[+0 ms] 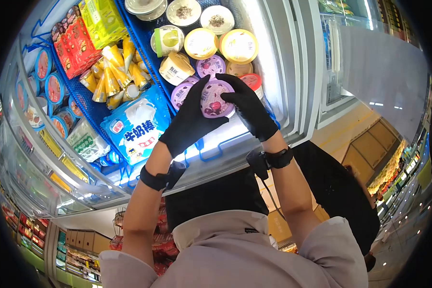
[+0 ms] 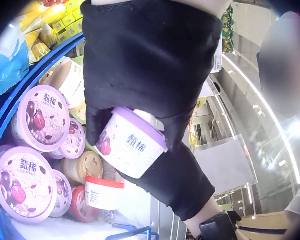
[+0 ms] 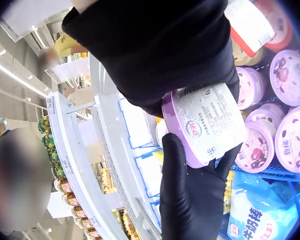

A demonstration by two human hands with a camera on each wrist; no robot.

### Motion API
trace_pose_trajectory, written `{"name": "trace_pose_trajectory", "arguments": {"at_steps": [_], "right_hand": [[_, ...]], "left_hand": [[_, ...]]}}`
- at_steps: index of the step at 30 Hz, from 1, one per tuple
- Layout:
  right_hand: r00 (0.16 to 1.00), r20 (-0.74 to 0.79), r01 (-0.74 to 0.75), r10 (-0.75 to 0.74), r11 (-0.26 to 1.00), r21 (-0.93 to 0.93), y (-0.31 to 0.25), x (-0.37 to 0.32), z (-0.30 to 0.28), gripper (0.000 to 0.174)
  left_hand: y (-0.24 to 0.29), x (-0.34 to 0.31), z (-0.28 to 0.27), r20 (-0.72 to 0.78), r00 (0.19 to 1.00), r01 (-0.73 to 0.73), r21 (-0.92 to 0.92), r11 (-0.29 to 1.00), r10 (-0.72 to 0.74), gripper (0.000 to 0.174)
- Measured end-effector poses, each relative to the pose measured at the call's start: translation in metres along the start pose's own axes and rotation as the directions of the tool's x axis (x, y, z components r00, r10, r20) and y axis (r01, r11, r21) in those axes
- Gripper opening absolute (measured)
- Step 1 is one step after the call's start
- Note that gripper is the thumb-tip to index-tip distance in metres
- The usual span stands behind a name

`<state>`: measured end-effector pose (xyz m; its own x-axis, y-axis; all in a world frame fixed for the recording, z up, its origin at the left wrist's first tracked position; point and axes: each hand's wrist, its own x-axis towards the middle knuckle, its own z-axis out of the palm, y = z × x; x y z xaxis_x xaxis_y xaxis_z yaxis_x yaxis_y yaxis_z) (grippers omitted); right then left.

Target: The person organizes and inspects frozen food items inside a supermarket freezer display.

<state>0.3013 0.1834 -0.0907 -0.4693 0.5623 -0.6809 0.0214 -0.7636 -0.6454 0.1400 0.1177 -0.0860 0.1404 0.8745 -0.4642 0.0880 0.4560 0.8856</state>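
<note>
Both black-gloved hands hold one ice cream tub (image 1: 217,100) over the freezer, its purple lid turned up toward the head camera. On its left side the left hand (image 1: 188,122) grips it, thumb along the near edge. The right hand (image 1: 254,113) has it from the right, with its thumb by the lid. In the left wrist view the tub (image 2: 131,145) shows a white side with a grape picture. Small print covers the tub's white side (image 3: 215,122) in the right wrist view, where left fingers (image 3: 175,165) touch the lid. More purple-lidded tubs (image 2: 44,117) lie just below.
Yellow-lidded tubs (image 1: 239,46) and a red-lidded tub (image 2: 104,192) share the compartment. Blue wire dividers (image 1: 146,53) separate it from wrapped cones (image 1: 113,72) and a blue milk bar bag (image 1: 137,127). The freezer's white rim (image 1: 300,72) runs along the right. Another person in black (image 1: 341,192) stands close by.
</note>
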Motion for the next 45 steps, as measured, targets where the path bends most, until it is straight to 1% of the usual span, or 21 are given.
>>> {"name": "trace_pose_trajectory", "arguments": {"at_steps": [2, 4, 8, 9, 12, 16, 17, 18, 20, 21, 22, 25, 28, 30, 32, 33, 34, 36, 39, 42, 45], "right_hand": [[0.997, 0.076, -0.01, 0.01, 1.0, -0.001, 0.001, -0.001, -0.002, 0.053], [0.999, 0.026, -0.03, 0.033, 0.994, -0.108, 0.016, 0.002, -0.014, 0.052], [0.997, -0.048, 0.038, -0.061, 0.924, -0.38, 0.021, -0.007, -0.047, 0.049], [0.994, -0.037, 0.087, -0.107, 0.934, -0.347, 0.023, -0.007, -0.047, 0.045], [0.959, -0.169, 0.067, -0.228, 0.759, -0.648, 0.004, -0.01, -0.054, 0.039], [0.907, -0.179, 0.132, -0.381, 0.66, -0.739, -0.018, -0.007, -0.047, 0.041], [0.856, -0.141, 0.184, -0.497, 0.549, -0.816, -0.024, -0.003, -0.042, 0.043], [0.856, -0.14, 0.185, -0.498, 0.548, -0.816, -0.025, -0.001, -0.039, 0.043], [0.734, 0.001, 0.277, -0.679, 0.299, -0.913, -0.036, 0.004, -0.032, 0.047], [0.755, 0.049, 0.236, -0.653, 0.201, -0.951, -0.046, 0.009, -0.028, 0.051], [0.751, 0.059, 0.244, -0.658, 0.193, -0.95, -0.053, 0.011, -0.021, 0.051], [0.656, 0.254, 0.318, -0.711, -0.045, -0.947, -0.073, 0.02, -0.005, 0.059], [0.681, 0.37, 0.341, -0.632, -0.173, -0.924, -0.082, 0.035, 0.007, 0.063], [0.683, 0.423, 0.396, -0.596, -0.185, -0.899, -0.083, 0.042, 0.018, 0.065], [0.757, 0.439, 0.36, -0.484, -0.251, -0.898, -0.087, 0.049, 0.027, 0.064], [0.783, 0.402, 0.311, -0.475, -0.261, -0.914, -0.086, 0.059, 0.024, 0.067], [0.781, 0.404, 0.315, -0.477, -0.259, -0.913, -0.085, 0.068, 0.02, 0.067], [0.756, 0.427, 0.286, -0.496, -0.336, -0.897, -0.082, 0.081, 0.016, 0.067], [0.747, 0.484, 0.301, -0.455, -0.418, -0.857, -0.073, 0.097, 0.018, 0.067], [0.791, 0.496, 0.304, -0.358, -0.474, -0.826, -0.069, 0.113, 0.024, 0.062], [0.813, 0.483, 0.239, -0.326, -0.569, -0.787, -0.063, 0.12, 0.029, 0.052]], "left_hand": [[0.008, 0.007, -0.001, 0.079, 0.992, -0.111, 0.171, 0.979, 0.098, 0.09], [0.006, 0.009, 0.003, 0.098, 0.986, -0.16, 0.279, 0.947, 0.138, 0.086], [-0.011, 0.021, 0.021, 0.174, 0.981, -0.158, 0.497, 0.853, 0.081, 0.088], [-0.016, 0.025, 0.024, 0.166, 0.981, -0.175, 0.535, 0.827, 0.101, 0.085], [-0.029, 0.025, 0.035, 0.159, 0.973, -0.23, 0.613, 0.756, 0.167, 0.076], [-0.061, 0.03, 0.05, 0.157, 0.964, -0.257, 0.751, 0.609, 0.214, 0.064], [-0.065, 0.031, 0.055, 0.131, 0.948, -0.284, 0.763, 0.58, 0.291, 0.06], [-0.069, 0.03, 0.057, 0.131, 0.947, -0.284, 0.764, 0.579, 0.293, 0.06], [-0.071, 0.033, 0.059, 0.118, 0.943, -0.286, 0.761, 0.582, 0.31, 0.054], [-0.078, 0.036, 0.061, 0.095, 0.947, -0.267, 0.765, 0.587, 0.307, 0.054], [-0.085, 0.037, 0.065, 0.086, 0.946, -0.264, 0.768, 0.584, 0.314, 0.054], [-0.088, 0.039, 0.07, 0.028, 0.924, -0.271, 0.753, 0.6, 0.382, 0.057], [-0.077, 0.036, 0.07, 0.004, 0.929, -0.241, 0.767, 0.594, 0.371, 0.059], [-0.067, 0.033, 0.063, -0.019, 0.947, -0.212, 0.708, 0.673, 0.319, 0.056], [-0.054, 0.023, 0.048, -0.169, 0.889, -0.219, 0.657, 0.721, 0.425, 0.051], [-0.041, 0.022, 0.035, -0.339, 0.814, -0.096, 0.723, 0.684, 0.473, 0.051], [-0.028, 0.02, 0.023, -0.574, 0.75, 0.061, 0.556, 0.829, 0.33, 0.05], [-0.01, 0.033, -0.001, -0.773, 0.611, 0.303, 0.427, 0.852, 0.171, 0.049], [-0.002, 0.053, -0.015, -0.838, 0.535, 0.417, 0.369, 0.831, 0.104, 0.051], [-0.013, 0.073, -0.015, -0.851, 0.524, 0.535, 0.3, 0.79, -0.031, 0.055], [-0.02, 0.077, -0.014, -0.853, 0.521, 0.527, 0.291, 0.798, -0.033, 0.053]]}}
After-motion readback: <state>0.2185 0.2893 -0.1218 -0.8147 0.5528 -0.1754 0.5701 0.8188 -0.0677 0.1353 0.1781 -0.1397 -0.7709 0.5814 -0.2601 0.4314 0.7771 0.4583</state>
